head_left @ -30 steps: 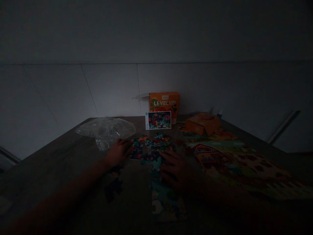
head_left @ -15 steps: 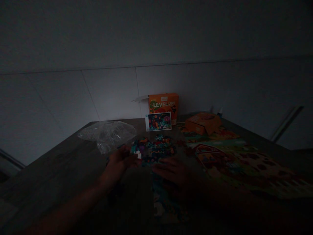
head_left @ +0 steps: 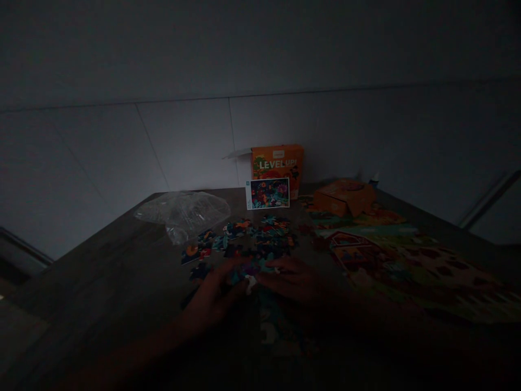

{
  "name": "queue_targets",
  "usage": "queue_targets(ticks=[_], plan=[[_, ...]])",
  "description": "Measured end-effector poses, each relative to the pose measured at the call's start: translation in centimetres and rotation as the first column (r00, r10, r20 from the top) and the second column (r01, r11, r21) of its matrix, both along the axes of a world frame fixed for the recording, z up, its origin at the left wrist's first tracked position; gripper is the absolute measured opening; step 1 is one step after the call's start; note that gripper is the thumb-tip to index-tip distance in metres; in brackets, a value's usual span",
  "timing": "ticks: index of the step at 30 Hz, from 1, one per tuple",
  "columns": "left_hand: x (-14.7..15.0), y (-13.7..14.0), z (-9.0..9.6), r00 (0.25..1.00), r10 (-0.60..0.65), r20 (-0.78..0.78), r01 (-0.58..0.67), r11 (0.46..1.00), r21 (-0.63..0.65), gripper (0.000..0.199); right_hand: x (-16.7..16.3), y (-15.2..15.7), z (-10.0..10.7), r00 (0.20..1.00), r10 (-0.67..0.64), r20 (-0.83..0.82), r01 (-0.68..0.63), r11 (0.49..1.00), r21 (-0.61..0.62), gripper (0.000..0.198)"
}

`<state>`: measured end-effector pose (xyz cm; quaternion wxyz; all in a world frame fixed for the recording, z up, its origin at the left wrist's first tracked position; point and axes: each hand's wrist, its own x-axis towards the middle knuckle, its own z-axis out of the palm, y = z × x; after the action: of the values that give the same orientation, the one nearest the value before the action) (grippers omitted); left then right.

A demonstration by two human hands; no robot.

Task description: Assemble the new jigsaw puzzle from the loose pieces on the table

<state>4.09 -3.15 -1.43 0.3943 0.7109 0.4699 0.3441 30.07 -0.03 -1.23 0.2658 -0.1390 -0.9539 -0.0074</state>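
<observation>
The scene is very dark. Between my two hands is a jigsaw puzzle piece (head_left: 249, 282) with purple, teal and white on it. My left hand (head_left: 217, 290) grips it from the left, fingers and thumb closed on its edge. My right hand (head_left: 291, 279) meets it from the right, its fingertips on the piece; its palm and thumb are lost in shadow. Several loose puzzle pieces (head_left: 274, 236) lie spread just beyond the hands, and more pieces (head_left: 197, 252) lie to the left. Below the right hand runs a dim joined puzzle strip (head_left: 271, 331).
A picture card (head_left: 269, 194) leans against an orange box (head_left: 280, 157) with an open flap. Crumpled clear plastic bag (head_left: 187, 212) lies at the back left. To the right, a finished farm puzzle (head_left: 391, 266) covers the table, with a second orange box (head_left: 344, 196) at its far end.
My left hand has moved right with the puzzle piece, bringing it up to my right hand. Pieces at the left are now uncovered. The view has tilted slightly down.
</observation>
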Motion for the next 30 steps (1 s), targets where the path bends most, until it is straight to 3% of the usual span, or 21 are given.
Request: queue_targets(ticks=[6, 10, 13, 16, 18, 20, 24, 30], plan=[[0.2, -1.6, 0.7, 0.997, -0.061, 0.046, 0.061, 0.998, -0.011, 0.04, 0.2, 0.0, -0.1, 0.998, 0.057, 0.005, -0.057, 0.998, -0.002, 0.057], [0.1, -2.3, 1.0, 0.987, -0.158, -0.014, 0.158, 0.987, 0.011, 0.043, 0.2, 0.1, 0.1, 0.996, 0.084, 0.0, -0.084, 0.996, 0.001, 0.053], [0.0, -2.1, 0.7, 0.99, -0.136, -0.024, 0.136, 0.991, 0.017, 0.041, 0.2, 0.1, 0.2, 0.997, 0.078, 0.01, -0.078, 0.997, 0.027, 0.05], [0.0, -1.7, 0.5, 0.997, -0.079, -0.027, 0.077, 0.994, -0.078, 0.04, 0.1, 0.2, -0.1, 0.997, 0.077, 0.005, -0.077, 0.996, 0.035, 0.049], [0.0, -1.6, 0.5, 0.992, -0.075, -0.104, 0.064, 0.993, -0.103, 0.042, 0.1, 0.3, -0.4, 0.994, 0.106, -0.013, -0.105, 0.994, 0.038, 0.049], [-0.1, -1.7, 0.7, 0.965, -0.073, -0.252, 0.063, 0.997, -0.05, 0.044, 0.0, 0.5, -0.6, 0.989, 0.147, -0.008, -0.146, 0.989, 0.033, 0.047], [-0.1, -2.3, 1.4, 0.86, -0.05, -0.508, 0.089, 0.995, 0.054, 0.042, 0.0, 0.6, -0.6, 0.989, 0.15, -0.017, -0.15, 0.988, 0.029, 0.032], [-0.3, -2.9, 2.6, 0.806, -0.09, -0.585, 0.174, 0.981, 0.088, 0.037, 0.3, 0.8, -0.6, 0.991, 0.124, -0.052, -0.123, 0.992, 0.013, 0.03]])
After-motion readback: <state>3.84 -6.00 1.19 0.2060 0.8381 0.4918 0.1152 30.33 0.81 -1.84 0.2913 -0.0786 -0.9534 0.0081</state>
